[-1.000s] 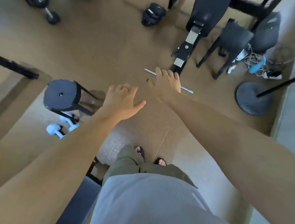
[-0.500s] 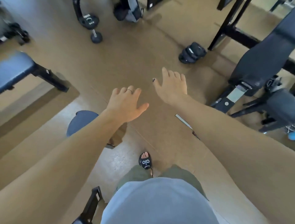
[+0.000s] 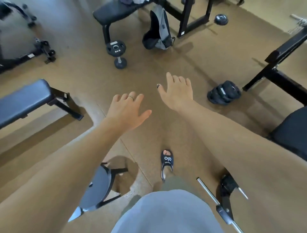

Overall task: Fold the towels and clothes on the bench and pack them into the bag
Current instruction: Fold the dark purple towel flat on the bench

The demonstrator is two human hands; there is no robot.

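Brown rubber gym flooring (image 3: 79, 79) lies open between the weights, so both the left hand (image 3: 127, 109) and right hand (image 3: 177, 93) reach forward spread and empty, likely for balance. Far ahead, the black padded desk (image 3: 116, 12) carries dark clothes (image 3: 131, 1) at its far edge, the grey-and-black backpack (image 3: 157, 31) leaning just right of it, with a clear lane past the black dumbbell (image 3: 117, 53).

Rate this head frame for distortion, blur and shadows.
Head view: wide-angle bending stretches both forearms and curves the bench at the left edge; left hand and right hand are slightly soft; daylight is even, with soft shadows under the dumbbell and benches.
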